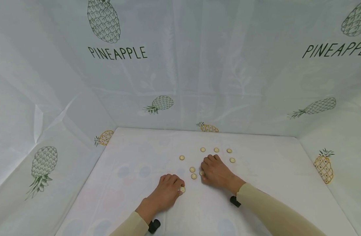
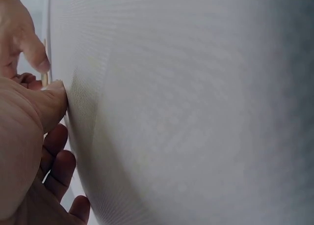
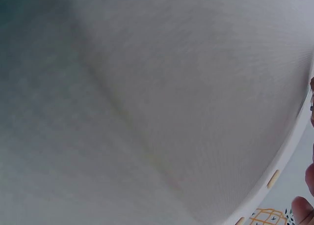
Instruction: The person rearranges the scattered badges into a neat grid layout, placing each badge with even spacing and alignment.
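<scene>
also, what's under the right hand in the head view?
A round cream disc shows at the left edge of the right hand, partly covered by it. The tabletop directly beneath is hidden, so anything else there can't be seen.

You wear long sleeves in a pale, yellowish beige, one plain tone along the cloth. Your right sleeve (image 1: 275, 208) shows the greater length, smooth and fairly close-fitting, narrowing toward the wrist; your left sleeve (image 1: 132, 225) matches it in colour. Each finishes in a simple, straight-edged cuff, leaving your left hand (image 1: 167, 191) and right hand (image 1: 217, 172) bare. By each cuff you carry a small black device: the left wrist camera (image 1: 154, 226) looks stubby with a rounded end, and the right wrist camera (image 1: 235, 201) is a similar compact block, its finer details too small to read.
</scene>
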Available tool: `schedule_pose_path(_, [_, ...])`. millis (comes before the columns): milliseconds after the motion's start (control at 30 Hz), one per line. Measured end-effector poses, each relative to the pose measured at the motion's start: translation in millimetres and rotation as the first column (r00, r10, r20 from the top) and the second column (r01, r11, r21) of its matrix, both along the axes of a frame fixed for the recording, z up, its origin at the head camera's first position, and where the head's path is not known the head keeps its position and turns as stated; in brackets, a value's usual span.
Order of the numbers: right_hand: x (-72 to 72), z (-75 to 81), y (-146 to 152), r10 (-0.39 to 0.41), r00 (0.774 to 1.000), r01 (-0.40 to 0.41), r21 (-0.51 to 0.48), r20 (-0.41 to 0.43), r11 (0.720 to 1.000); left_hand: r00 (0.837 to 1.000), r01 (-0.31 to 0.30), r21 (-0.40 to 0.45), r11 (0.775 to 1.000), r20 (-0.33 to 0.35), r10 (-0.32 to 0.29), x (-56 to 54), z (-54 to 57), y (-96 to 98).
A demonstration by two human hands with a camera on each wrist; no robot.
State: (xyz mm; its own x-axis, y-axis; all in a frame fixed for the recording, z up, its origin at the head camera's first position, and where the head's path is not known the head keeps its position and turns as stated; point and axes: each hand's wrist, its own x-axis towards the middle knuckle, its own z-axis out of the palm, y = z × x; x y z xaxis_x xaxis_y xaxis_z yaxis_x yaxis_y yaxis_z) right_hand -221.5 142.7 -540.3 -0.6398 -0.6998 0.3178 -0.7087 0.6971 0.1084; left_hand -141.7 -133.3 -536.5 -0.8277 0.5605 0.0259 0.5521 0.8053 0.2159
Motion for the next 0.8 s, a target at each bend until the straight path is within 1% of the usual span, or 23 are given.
schedule_pose_path(33, [0.0, -0.1, 0, 0.005, 1.000, -0.005, 0.001, -0.019, 1.000, 1.000, -0.001, 0.001, 1.000, 0.002, 0.001, -0.1, 0.1, 0.0])
schedule_pose_path(100, [0.3, 0.1, 1, 0.006, 1.000, -0.006, 0.004, -0.030, 1.000, 1.000, -0.006, 0.000, 1.000, 0.007, 0.006, -0.2, 0.0, 0.1])
schedule_pose_path(267, [1.7, 0.3, 4, -0.024, 1.000, 0.024, 0.018, -0.018, 1.000, 1.000, -0.009, -0.004, 1.000, 0.016, 0.009, 0.1, -0.5, 0.2])
schedule_pose_path(400, [1.3, -0.2, 10, -0.040, 0.999, 0.040, 0.005, -0.012, 0.999, 1.000, -0.014, 0.000, 1.000, 0.021, 0.014, 0.3, -1.8, -0.3])
schedule_pose_path(600, [-1.2, 0.9, 27, -0.061, 0.998, 0.061, -0.041, 0.003, 0.997, 0.999, -0.015, 0.002, 1.000, 0.030, 0.015, -0.2, -3.4, -1.1])
schedule_pose_path(800, [-8.5, 3.8, 50, -0.116, 0.993, 0.117, -0.049, 0.035, 0.992, 0.999, -0.009, 0.003, 1.000, 0.039, 0.009, -1.7, -3.0, -1.0])
